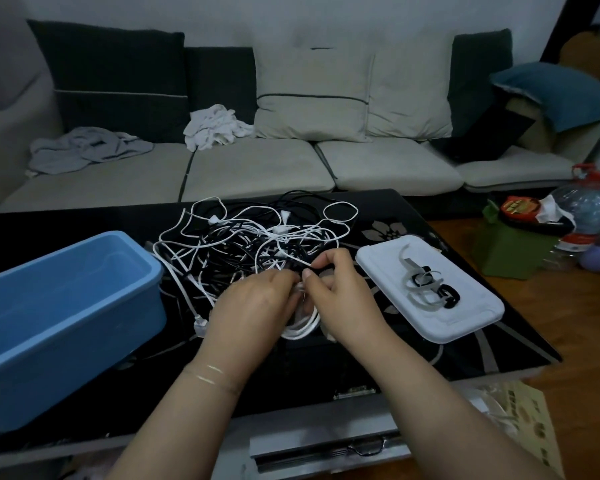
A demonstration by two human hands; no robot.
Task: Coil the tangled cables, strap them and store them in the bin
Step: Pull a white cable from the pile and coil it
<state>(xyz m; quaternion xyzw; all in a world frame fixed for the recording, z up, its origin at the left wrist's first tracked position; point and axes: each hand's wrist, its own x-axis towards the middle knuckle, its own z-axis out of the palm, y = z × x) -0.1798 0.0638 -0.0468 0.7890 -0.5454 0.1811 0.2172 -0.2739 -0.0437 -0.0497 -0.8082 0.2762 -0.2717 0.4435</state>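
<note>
A tangle of white and black cables (257,237) lies in the middle of the black glass table (430,355). At its near edge, my left hand (253,306) grips a small coil of white cable (300,327). My right hand (340,289) pinches a strand of that same white cable right beside the left fingers. An empty blue plastic bin (66,323) stands on the table to the left. To the right, a white lid (430,292) lies flat with several grey and black straps (430,285) on it.
A sofa (257,168) with cushions and crumpled clothes runs behind the table. On the floor at the right stand a green box (506,251), a large water bottle (589,202) and other clutter. A drawer handle (364,448) sits below the table's near edge.
</note>
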